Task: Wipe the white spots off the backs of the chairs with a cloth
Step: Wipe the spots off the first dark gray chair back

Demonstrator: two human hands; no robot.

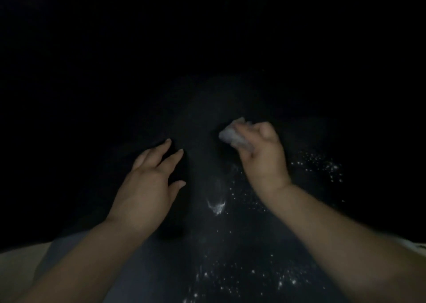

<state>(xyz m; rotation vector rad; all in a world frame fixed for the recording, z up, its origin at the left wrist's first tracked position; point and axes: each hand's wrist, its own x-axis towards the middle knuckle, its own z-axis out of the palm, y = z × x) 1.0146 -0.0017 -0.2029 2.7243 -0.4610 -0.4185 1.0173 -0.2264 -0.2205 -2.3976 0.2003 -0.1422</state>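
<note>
Two hands over dark chair back (202, 123). Right hand (265, 157) fingers curled round crumpled pale cloth (232, 133), pressed to fabric. Left hand (149, 178) fingers straight, spread, resting flat beside it. White spots (251, 277) scattered below and right; smeared patch (216, 204) between wrists.
</note>
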